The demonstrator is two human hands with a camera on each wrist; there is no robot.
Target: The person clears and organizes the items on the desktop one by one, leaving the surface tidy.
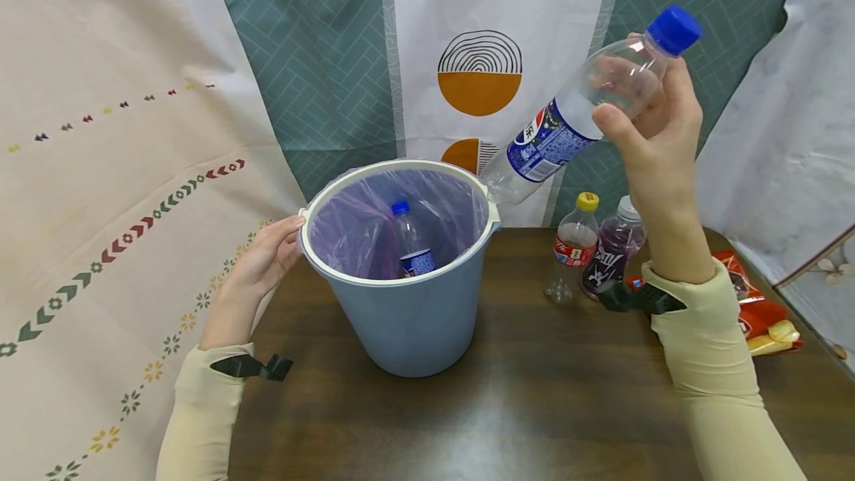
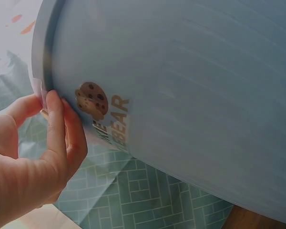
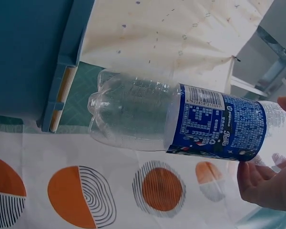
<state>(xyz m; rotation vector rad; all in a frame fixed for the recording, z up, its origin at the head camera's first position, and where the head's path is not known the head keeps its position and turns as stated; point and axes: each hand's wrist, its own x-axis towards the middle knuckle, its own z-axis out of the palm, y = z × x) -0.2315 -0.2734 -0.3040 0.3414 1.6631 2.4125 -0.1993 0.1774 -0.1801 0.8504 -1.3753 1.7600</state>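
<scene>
A blue-grey trash can (image 1: 414,325) with a cream rim and a thin purple liner stands on the table. Its left rim is pinched between the thumb and fingers of my left hand (image 1: 263,254); the left wrist view shows that hand (image 2: 43,143) beside a cookie-bear print. My right hand (image 1: 657,121) grips a clear plastic bottle (image 1: 551,141) with a blue cap and blue label near its neck. The bottle tilts, base down and left, overlapping the can's right rim in the head view. Inside the can lies another blue-capped bottle (image 1: 410,240).
Right of the can stand a yellow-capped bottle (image 1: 573,247) with a red label and a white-capped bottle (image 1: 616,247) of purple drink. Red snack packets (image 1: 758,310) lie at the table's right, partly behind my right sleeve. Patterned cloth (image 1: 320,58) hangs behind the brown table (image 1: 534,384).
</scene>
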